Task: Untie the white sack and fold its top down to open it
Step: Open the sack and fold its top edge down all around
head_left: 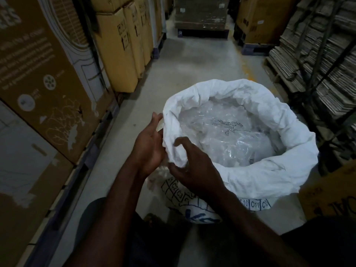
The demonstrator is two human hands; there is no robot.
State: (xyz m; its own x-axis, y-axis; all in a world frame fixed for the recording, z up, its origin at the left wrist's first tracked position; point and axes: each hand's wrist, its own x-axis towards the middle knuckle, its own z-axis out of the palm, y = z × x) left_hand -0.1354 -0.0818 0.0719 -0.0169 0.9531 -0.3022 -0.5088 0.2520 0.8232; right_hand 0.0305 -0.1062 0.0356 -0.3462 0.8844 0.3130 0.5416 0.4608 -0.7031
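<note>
The white sack (265, 176) stands on the floor in front of me, its mouth wide open and its top rolled outward into a thick cuff. Clear plastic bags (227, 135) fill the inside. My left hand (150, 143) presses against the outside of the near-left rim, fingers curled on the cuff. My right hand (192, 170) grips the same stretch of rim from just right of it, thumb over the fabric edge. Blue printed squares run along the sack's side below the cuff.
Tall cardboard boxes (50, 78) line the left side of the aisle. Stacked flat cardboard on pallets (317, 60) fills the right. A wrapped pallet (202, 16) stands at the far end. Bare concrete floor (192, 60) runs between. A brown box (331, 191) sits right of the sack.
</note>
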